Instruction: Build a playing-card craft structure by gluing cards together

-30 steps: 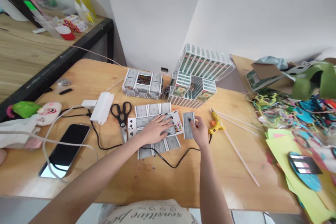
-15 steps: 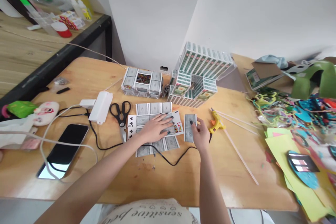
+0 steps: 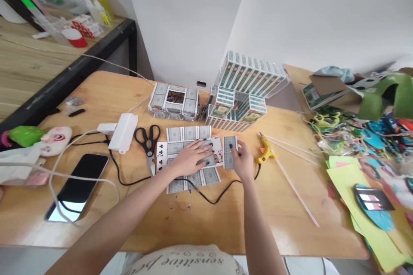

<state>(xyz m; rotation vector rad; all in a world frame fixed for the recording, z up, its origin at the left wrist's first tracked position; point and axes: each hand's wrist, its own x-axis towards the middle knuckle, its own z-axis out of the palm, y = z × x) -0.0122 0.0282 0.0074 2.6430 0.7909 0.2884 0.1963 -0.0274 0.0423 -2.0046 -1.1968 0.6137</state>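
Several playing cards (image 3: 190,133) lie joined in rows on the table, mostly with patterned grey backs up. A club card (image 3: 161,154) shows its face at their left end, and another face-up card (image 3: 219,148) sits at the right end. My left hand (image 3: 192,157) rests flat across the middle of them, fingers spread. Between the thumb and fingers of my right hand (image 3: 241,159) is a single back-up playing card (image 3: 228,152), close beside the right end of the rows. A black cord (image 3: 206,200) passes along the lower cards.
Black scissors (image 3: 148,139) lie left of the cards; a yellow glue gun (image 3: 266,150) and glue sticks (image 3: 298,195) lie right. Behind stand a card-covered box (image 3: 174,101) and stacked card packs (image 3: 245,79). A phone (image 3: 79,184) and white adapter (image 3: 123,133) are at left, craft scraps (image 3: 342,137) at right.
My right hand brought its card slightly down and right, then back left and up, nearer the end of the laid cards. My left hand stays in place on them.
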